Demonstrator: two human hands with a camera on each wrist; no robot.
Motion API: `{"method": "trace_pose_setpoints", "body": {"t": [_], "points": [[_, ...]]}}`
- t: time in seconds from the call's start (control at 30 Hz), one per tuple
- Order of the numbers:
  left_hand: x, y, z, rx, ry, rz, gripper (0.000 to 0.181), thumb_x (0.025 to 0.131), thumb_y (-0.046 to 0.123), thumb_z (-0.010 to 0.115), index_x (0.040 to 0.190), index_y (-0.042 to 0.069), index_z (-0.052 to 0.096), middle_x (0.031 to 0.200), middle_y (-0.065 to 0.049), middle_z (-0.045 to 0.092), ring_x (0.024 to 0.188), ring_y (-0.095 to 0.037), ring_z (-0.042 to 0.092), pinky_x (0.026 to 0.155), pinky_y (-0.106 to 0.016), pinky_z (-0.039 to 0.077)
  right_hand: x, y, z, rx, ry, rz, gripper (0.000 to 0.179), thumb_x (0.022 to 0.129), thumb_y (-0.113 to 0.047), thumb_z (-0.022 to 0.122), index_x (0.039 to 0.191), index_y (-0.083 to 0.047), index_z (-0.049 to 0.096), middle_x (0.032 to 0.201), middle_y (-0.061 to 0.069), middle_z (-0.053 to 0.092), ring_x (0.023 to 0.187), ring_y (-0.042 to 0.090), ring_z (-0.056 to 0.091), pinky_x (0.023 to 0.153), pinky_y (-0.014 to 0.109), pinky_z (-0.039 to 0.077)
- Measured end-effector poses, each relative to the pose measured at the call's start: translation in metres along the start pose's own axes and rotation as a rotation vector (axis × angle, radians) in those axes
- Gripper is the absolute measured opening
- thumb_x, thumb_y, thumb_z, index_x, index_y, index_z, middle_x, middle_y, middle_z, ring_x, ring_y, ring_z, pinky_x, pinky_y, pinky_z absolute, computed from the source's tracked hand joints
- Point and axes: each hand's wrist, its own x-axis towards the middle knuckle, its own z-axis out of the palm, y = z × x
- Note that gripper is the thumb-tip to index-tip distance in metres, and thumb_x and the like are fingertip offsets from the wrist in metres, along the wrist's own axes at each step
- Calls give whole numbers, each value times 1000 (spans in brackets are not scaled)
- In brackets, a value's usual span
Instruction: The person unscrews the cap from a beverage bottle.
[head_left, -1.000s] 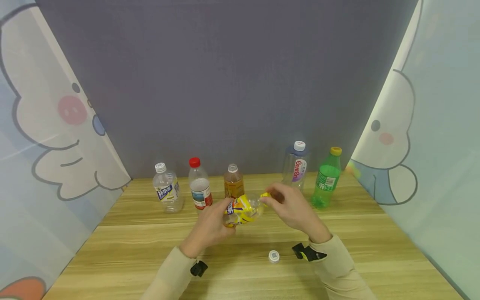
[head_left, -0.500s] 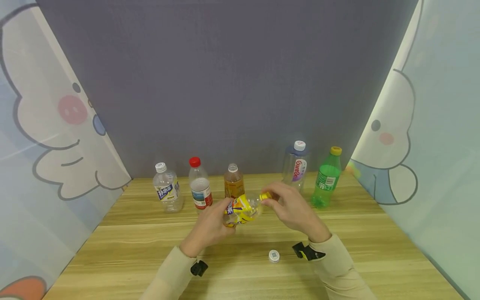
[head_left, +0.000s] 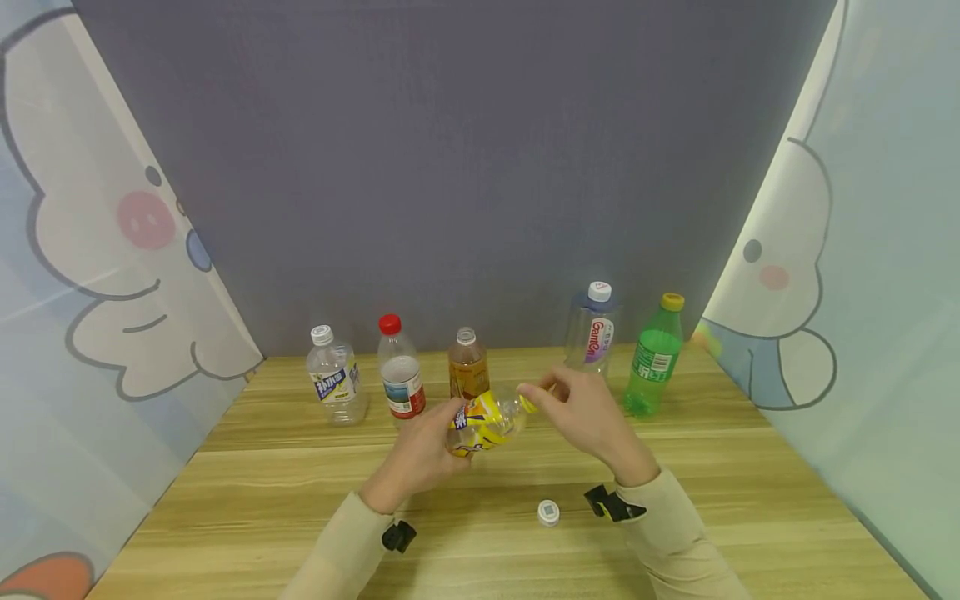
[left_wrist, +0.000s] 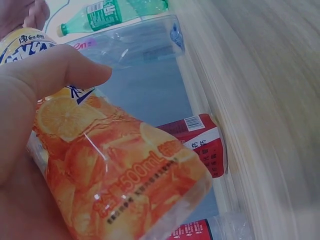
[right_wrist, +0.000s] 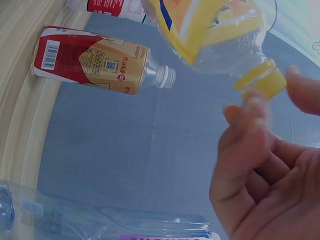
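Observation:
My left hand (head_left: 423,452) grips a clear plastic drink bottle (head_left: 486,423) with a yellow and orange label round its body. The bottle is tilted, its neck pointing right and up, and it is held over the table. Its yellow cap (right_wrist: 267,84) sits on the neck. My right hand (head_left: 588,417) has thumb and forefinger at the two sides of that cap, the other fingers curled in. In the left wrist view, the orange lower label (left_wrist: 125,175) shows an orange slice, and the thumb lies across the bottle.
A white cap (head_left: 548,512) lies on the wooden table (head_left: 480,550). Behind stand a clear bottle (head_left: 335,383), a red-capped bottle (head_left: 401,375), an uncapped brown-labelled bottle (head_left: 468,367), a tall clear bottle (head_left: 597,333) and a green bottle (head_left: 654,362). Grey back panel (head_left: 450,167).
The right thumb and fingers have shifted round the yellow cap, the thumb now reaching further forward over it. The left hand and bottle have hardly moved.

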Motion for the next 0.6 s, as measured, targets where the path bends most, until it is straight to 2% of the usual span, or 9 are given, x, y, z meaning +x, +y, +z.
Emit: {"method": "trace_pose_setpoints", "body": {"t": [0.1, 0.2, 0.47, 0.6], "points": [[0, 0, 0, 4, 2, -1, 63, 65, 15, 89, 121, 19, 60, 105, 4, 67, 90, -13, 64, 74, -36, 52, -1, -1, -1, 22, -28, 74, 42, 97, -48, 67, 95, -7, 75, 67, -4, 62, 55, 12, 56, 53, 31, 48], [-1, -1, 2, 19, 14, 7, 64, 63, 14, 89, 120, 19, 60, 104, 5, 67, 88, -13, 64, 73, -36, 52, -1, -2, -2, 40, -64, 84, 41, 97, -47, 67, 94, -6, 74, 65, -2, 63, 53, 13, 59, 51, 31, 49], [1, 0, 3, 41, 43, 40, 67, 62, 12, 88, 122, 18, 60, 102, 3, 67, 85, -19, 65, 68, -37, 50, 0, 0, -3, 50, -84, 56, 34, 98, -40, 68, 92, -6, 71, 66, 2, 62, 56, 13, 57, 52, 30, 47], [0, -1, 3, 54, 64, 39, 65, 60, 12, 87, 120, 17, 61, 100, 2, 67, 83, -17, 64, 68, -36, 49, 0, 0, -3, 25, -84, 26, 29, 98, -37, 68, 94, -8, 70, 71, -2, 60, 61, 13, 55, 55, 30, 48]]}}
